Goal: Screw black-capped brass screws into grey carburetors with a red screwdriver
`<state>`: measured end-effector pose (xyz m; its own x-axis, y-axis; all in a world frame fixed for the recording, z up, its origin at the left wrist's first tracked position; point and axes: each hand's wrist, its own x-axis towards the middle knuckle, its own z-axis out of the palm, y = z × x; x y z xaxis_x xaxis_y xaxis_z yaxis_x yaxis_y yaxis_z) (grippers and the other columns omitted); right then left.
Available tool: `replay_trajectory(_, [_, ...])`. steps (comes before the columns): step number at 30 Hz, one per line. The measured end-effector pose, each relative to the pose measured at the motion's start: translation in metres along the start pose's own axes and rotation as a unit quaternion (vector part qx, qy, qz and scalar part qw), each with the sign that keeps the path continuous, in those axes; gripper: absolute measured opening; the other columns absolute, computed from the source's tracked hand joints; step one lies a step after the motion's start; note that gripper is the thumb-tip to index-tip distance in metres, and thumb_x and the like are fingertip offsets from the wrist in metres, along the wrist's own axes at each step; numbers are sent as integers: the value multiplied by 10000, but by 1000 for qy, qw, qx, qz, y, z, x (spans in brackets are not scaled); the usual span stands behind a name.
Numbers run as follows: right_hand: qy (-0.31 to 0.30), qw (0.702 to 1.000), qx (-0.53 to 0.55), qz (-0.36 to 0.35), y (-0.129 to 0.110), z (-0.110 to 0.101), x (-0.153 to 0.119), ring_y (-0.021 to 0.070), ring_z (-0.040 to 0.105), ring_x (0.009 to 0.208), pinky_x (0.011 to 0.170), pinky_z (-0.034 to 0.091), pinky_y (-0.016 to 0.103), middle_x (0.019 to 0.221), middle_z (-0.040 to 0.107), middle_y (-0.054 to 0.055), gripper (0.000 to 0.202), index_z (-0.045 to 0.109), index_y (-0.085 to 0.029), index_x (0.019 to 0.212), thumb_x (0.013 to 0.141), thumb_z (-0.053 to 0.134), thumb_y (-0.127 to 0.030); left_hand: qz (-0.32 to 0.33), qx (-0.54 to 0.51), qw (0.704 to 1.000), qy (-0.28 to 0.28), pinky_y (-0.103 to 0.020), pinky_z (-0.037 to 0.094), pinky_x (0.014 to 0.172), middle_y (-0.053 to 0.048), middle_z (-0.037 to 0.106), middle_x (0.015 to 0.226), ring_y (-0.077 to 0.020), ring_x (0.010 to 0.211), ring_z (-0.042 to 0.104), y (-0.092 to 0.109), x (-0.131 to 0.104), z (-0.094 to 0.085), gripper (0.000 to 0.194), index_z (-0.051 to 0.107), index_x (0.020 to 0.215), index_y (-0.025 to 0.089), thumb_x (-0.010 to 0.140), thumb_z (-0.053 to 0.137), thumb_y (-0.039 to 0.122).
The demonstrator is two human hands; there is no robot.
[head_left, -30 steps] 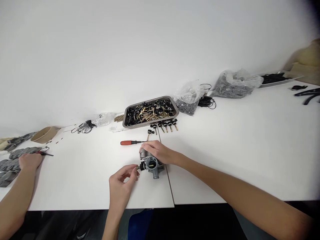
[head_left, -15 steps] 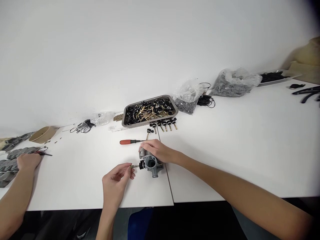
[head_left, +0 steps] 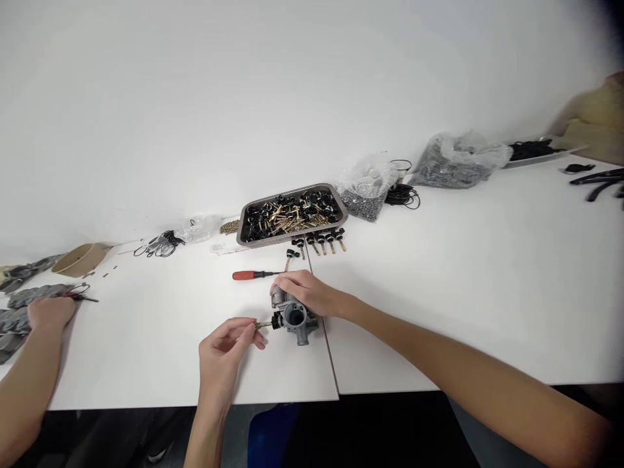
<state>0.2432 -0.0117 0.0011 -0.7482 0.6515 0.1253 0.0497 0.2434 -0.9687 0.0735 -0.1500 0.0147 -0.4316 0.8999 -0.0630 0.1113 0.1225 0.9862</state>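
Observation:
My right hand is closed over the top of a grey metal carburetor and holds it on the white table. A round bore faces up toward me. From the carburetor's left side sticks out a black fitting with a thin brass stem. The fingertips of my left hand pinch the outer end of that stem. Just behind the carburetor lies a red-handled screwdriver, its tip out of sight near my right hand.
A metal tray full of black-and-brass fittings stands behind, with several loose fittings in front. Bags of small parts and a coil of black cord sit to its right. At left, another person's hand rests by grey parts.
My left fingers have shifted slightly around the stem's end, still pinching it. The carburetor and my right hand stay in place.

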Motion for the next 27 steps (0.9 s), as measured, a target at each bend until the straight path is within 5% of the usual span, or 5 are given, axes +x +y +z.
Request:
replay_trajectory(6, [3,1000,-5,0,0,0,1,149,515,764,732,401,269,808,584,51,438,622,-138,848,991,359,-458,-65,-69,993,-72,-297,505,537,-77,649,622,-167,542,593,-4,8,-3,325,708,815,92,758,753,408])
replay_trajectory(17, [1,1000,-9,-1,-1,-1,0,149,502,758,730,395,274,797,563,45,434,613,-145,852,995,345,-455,-58,-92,991,-76,-335,549,692,-102,699,673,-190,620,647,-14,18,-12,319,758,885,105,663,842,317])
replay_trajectory(27, [-4,1000,-12,-6,0,-1,0,148,518,782,741,398,266,843,590,54,426,618,-140,868,1000,346,-439,-65,-110,989,-69,-315,539,671,-97,688,651,-174,590,633,-15,14,-8,294,754,854,105,668,847,313])
